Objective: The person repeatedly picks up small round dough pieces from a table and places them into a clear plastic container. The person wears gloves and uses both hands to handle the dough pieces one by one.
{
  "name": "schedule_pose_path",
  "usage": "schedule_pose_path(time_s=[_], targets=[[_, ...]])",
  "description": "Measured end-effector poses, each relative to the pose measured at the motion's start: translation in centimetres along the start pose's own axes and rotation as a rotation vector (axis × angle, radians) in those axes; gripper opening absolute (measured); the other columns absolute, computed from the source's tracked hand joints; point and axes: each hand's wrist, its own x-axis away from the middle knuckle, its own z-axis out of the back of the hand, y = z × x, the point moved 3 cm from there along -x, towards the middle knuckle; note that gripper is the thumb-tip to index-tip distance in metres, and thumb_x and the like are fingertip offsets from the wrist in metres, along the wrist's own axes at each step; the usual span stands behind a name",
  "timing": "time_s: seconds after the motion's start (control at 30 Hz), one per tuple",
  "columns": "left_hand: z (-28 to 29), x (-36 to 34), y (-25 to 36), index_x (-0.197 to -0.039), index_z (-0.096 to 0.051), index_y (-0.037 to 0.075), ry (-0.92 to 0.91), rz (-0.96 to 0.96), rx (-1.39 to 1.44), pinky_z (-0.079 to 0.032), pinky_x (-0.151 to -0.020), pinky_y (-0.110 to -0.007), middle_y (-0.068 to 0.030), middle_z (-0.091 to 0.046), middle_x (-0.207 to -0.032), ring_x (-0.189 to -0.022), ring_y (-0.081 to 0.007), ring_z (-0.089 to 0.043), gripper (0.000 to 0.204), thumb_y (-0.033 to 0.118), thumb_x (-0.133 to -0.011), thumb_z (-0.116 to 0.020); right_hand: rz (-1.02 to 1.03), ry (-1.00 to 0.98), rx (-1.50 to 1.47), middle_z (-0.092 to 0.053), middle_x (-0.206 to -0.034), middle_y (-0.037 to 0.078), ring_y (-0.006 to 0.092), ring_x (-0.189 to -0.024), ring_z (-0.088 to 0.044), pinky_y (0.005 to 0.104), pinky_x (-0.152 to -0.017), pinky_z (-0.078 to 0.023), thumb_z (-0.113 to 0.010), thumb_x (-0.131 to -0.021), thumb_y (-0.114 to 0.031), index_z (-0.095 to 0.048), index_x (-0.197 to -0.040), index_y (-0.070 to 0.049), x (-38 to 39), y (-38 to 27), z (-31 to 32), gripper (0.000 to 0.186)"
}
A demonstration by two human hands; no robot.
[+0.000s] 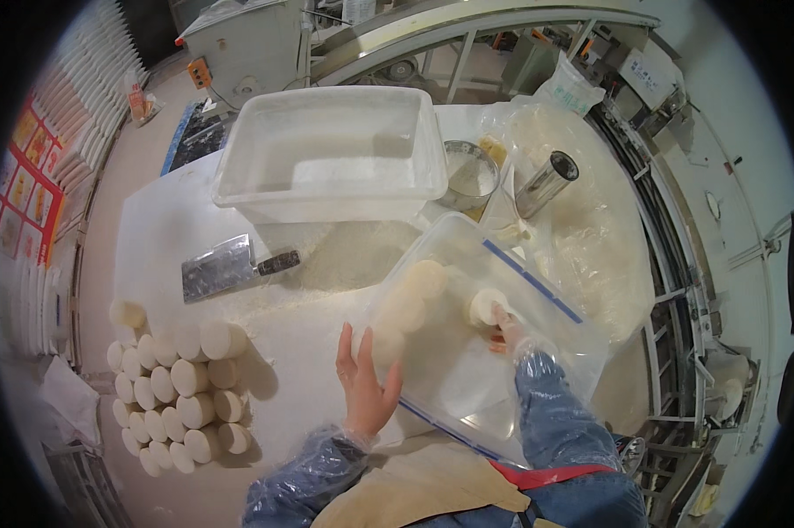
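A white counter (146, 233) fills the middle of the room, above a beige floor (133, 154). Behind it stand a grey metal cabinet (254, 53) with an orange control box (200, 72) and a long metal frame (388, 42) (the lens bows it into an arc). A red-edged picture panel (32, 172) stands left; a pale wall (736, 97) closes the right.

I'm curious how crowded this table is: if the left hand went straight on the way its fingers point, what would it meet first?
Probably the white tub, with the left hand passing right of the cleaver. The hand's height is unclear, and the clear box is close on its right.
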Motion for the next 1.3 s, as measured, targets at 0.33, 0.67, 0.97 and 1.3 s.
schedule_pose_path(time_s=[0.33,0.67,0.97,1.3], targets=[[0.8,1.9,-0.9,-0.132,-0.036,0.003,-0.072,0.018,0.058,-0.026,-0.103,-0.047,-0.0263,-0.021,-0.139,-0.126,-0.0426,-0.025,0.057,0.013,-0.081,-0.060,0.289,-0.201,0.070,-0.057,-0.106,0.011,0.0214,-0.084,-0.059,0.0360,-0.069,-0.053,-0.051,-0.090,-0.040,-0.052,-0.114,-0.008,-4.4,-3.8,-5.9,0.040],[13.3,19.4,-10.1,-0.103,-0.057,0.000,0.256,0.894,0.770,-0.044,-0.082,-0.027,-0.0107,-0.060,-0.096,-0.090,-0.0166,-0.056,0.020,0.013,-0.090,-0.050,0.598,-0.898,0.292,-0.060,-0.074,0.005,0.0141,-0.066,-0.058,0.0294,-0.063,-0.048,-0.049,-0.092,-0.031,-0.063,-0.091,-0.005,22.3,1.7,-20.6,0.030],[19.2,24.9,-17.9,-0.125,-0.044,-0.001,0.480,1.001,0.746,-0.040,-0.092,-0.031,-0.0103,-0.052,-0.116,-0.106,-0.0179,-0.049,0.043,0.019,-0.088,-0.052,0.115,-0.817,0.484,-0.058,-0.080,0.003,0.0126,-0.072,-0.051,0.0239,-0.067,-0.042,-0.066,-0.077,-0.039,-0.063,-0.103,-0.004,20.9,19.0,-39.6,0.043],[19.1,23.5,-16.2,-0.127,-0.045,0.001,0.251,0.807,0.937,-0.038,-0.095,-0.029,-0.0090,-0.052,-0.120,-0.113,-0.0166,-0.048,0.041,0.009,-0.087,-0.052,0.324,-0.731,0.436,-0.062,-0.101,0.007,0.0177,-0.089,-0.059,0.0299,-0.076,-0.048,-0.068,-0.079,-0.025,-0.051,-0.119,-0.003,24.2,15.5,-38.1,0.049]])
